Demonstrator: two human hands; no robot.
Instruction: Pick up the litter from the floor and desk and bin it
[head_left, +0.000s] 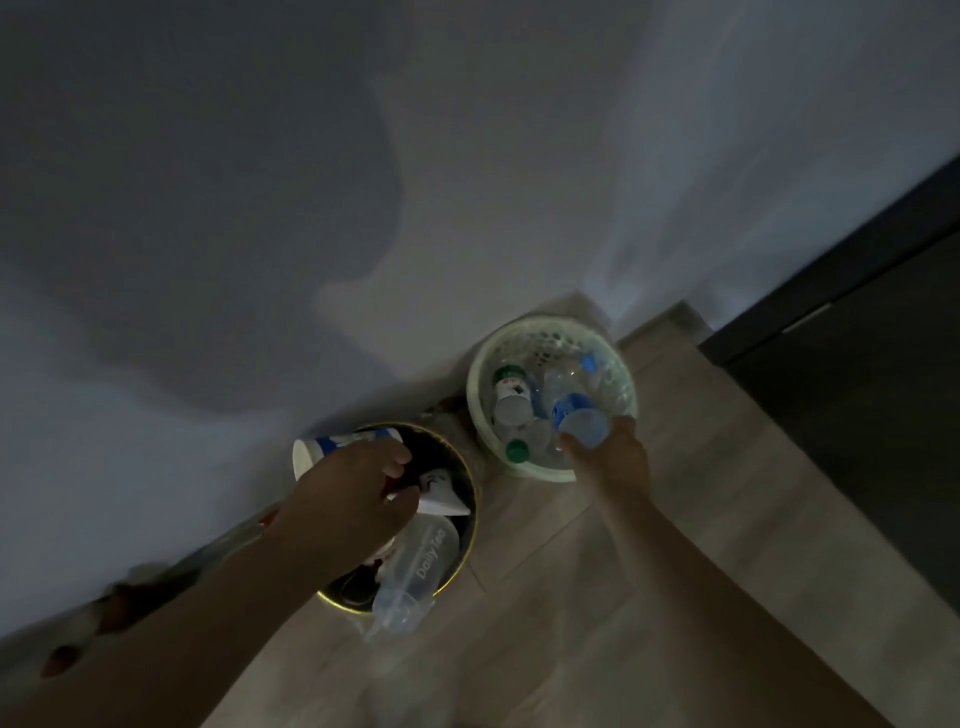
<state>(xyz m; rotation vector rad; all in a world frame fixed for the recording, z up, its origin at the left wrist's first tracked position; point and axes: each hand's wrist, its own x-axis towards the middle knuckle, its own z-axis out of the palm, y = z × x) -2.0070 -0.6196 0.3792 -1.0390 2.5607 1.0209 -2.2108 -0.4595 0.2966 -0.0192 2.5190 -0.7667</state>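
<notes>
Dim, slightly blurred overhead view of two bins standing against a pale, smooth wall (467, 156) on a floor (649, 597) of light wood-grain planks. The left hand (348, 499) is curled around a white paper cup (324, 452) with blue print, a tapered cylinder lying on its side; the fingers (395, 462) wrap over the cup's wall and the open mouth points away from the palm, toward the wall. Directly beneath these fingers is a round dark bin (470, 519) with a thin yellow-green rim. It holds crumpled white paper (441, 493) just under the fingertips and, nearer the wrist, a clear plastic bottle (415, 577) with white lettering, tilted over the near rim.

The right hand (610, 457) closes on a clear, smooth plastic water bottle (576, 418) with a blue label, gripped at its lower end between thumb and fingers, with the bottle's far end pointing away from the palm. Beyond and below the fingertips stands a round pale green basket (623, 384) with perforated lattice walls. Inside it lie several clear bottles, among them one with a green cap (517, 451) just left of the thumb and one with a red and white label (511, 389) farther out. The held bottle sits above the basket's near rim. The two bins are just beside each other. A dark, flat-fronted cabinet (857, 389) stands well to the right of the right hand.
</notes>
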